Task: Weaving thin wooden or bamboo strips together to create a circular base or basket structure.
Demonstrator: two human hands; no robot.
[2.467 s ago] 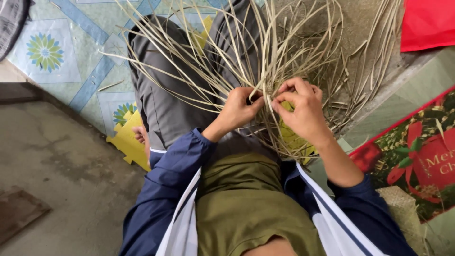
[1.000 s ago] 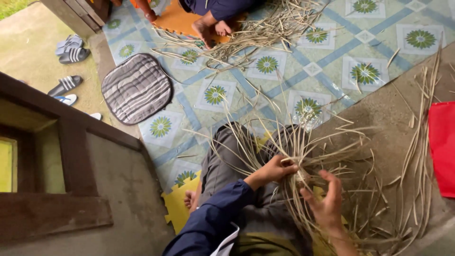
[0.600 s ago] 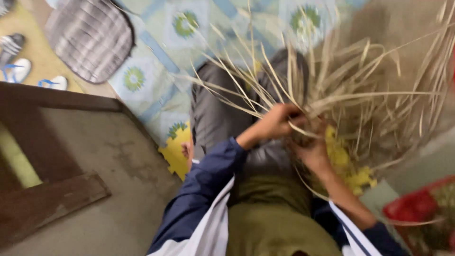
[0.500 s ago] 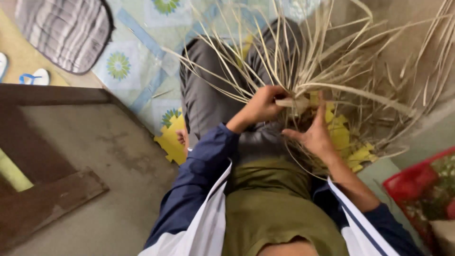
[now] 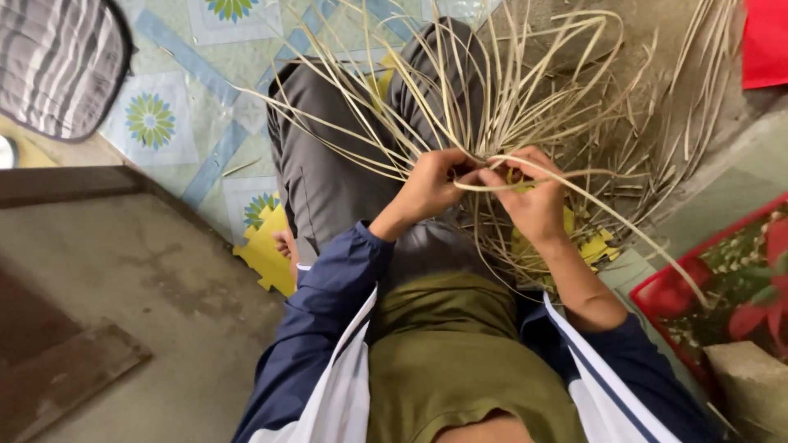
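Reed strips (image 5: 525, 107) fan outward over the lap; both hands, left (image 5: 431, 184) and right (image 5: 533, 201), pinch one strip.

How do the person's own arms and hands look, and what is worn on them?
Both arms wear long dark navy sleeves, pushed up so the forearms are bare. The jacket has white panels on the front, with a thin dark stripe on the right side. The left hand and right hand are bare: no gloves, and no rings, watch or bracelet that I can see on the fingers or wrists.
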